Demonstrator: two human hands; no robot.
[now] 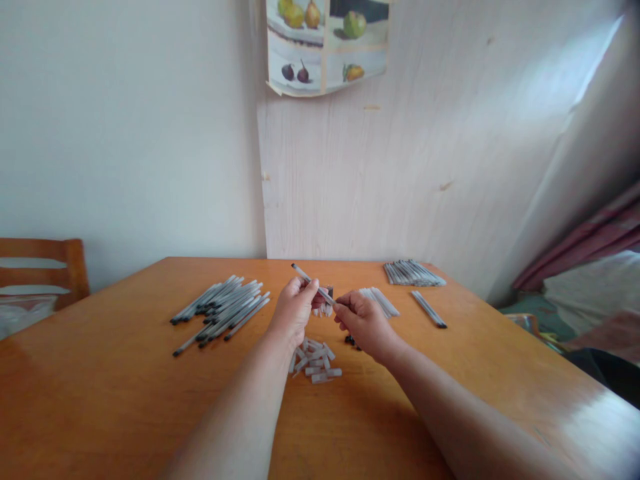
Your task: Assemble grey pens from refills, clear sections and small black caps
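Note:
My left hand [296, 303] is closed around a slim pen [301, 272] with a clear barrel. The pen slants, its dark end up and to the left. At the lower right end of it, the fingertips of my right hand [364, 321] are pinched together; whether a small part sits between them is hidden. Below my hands lies a loose heap of whitish pen caps [316, 363]. Small black pieces [352, 341] show beside my right hand, partly covered by it. Behind the hands is a partly hidden group of small clear pieces [323, 311].
A pile of pens with black ends [227, 310] lies on the left of the wooden table [125, 393]. On the right are clear tubes [385, 301], a couple of pens [429, 309] and a row of dark slim pens [414, 273]. A wooden chair [75, 273] stands at far left.

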